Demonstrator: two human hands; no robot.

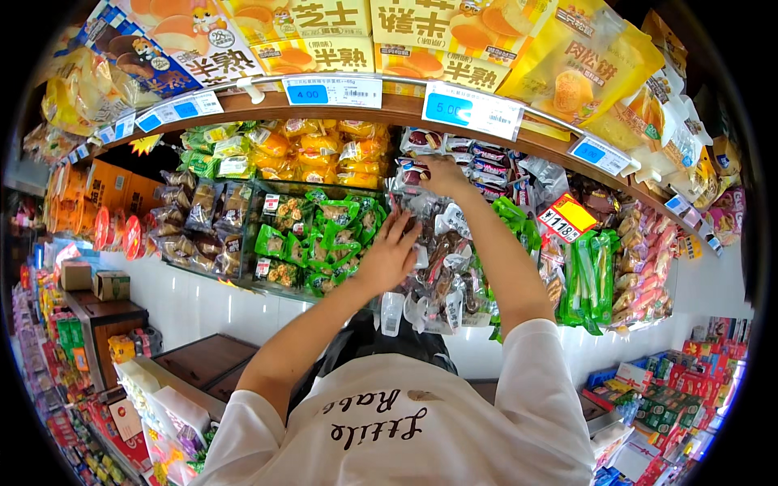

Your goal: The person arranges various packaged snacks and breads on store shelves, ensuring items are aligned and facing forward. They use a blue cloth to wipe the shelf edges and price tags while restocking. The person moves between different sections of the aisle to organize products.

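Observation:
My left hand (389, 252) lies over the left edge of a pile of clear-wrapped dark snacks (447, 261), fingers spread and pointing up the shelf. Farther back, my right hand (442, 176) reaches in with bent fingers at small purple-and-white packets (419, 173); whether it grips one cannot be told, since its fingertips are partly hidden. Green-trimmed snack packets (334, 231) fill the section left of my left hand. Behind them are yellow-wrapped packets (319, 152). Bright green packets (513, 222) stand right of my right forearm.
An upper shelf edge (401, 112) with price tags crosses above my hands, carrying yellow boxes (316, 54) and a yellow bag (577, 73). A red-and-yellow price sign (566, 217) stands at right. Glass dividers (249, 237) separate sections. Dark cabinets (203, 364) stand lower left.

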